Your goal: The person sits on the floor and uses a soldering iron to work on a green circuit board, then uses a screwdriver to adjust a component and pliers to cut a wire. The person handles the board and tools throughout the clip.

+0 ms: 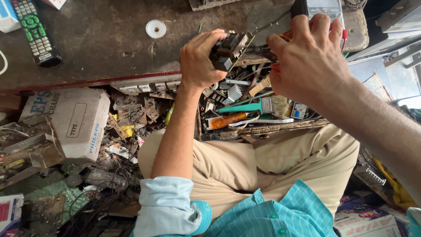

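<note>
Gripping a small black electronic component on a brown circuit board (230, 49) over the counter's (101, 48) front edge, the left hand (199, 59) is closed around it while the right hand (309, 57) pinches an orange-handled tool (285, 36) against it.

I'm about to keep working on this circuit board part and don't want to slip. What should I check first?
1. Left hand grips the small circuit board firmly: ok.
2. Right hand has the orange-handled tool under control: cannot tell, mostly hidden.
3. Tool tip on the board: cannot tell.
4. Board held above the open parts drawer: ok.
5. Green-handled brush within reach: ok.
</note>
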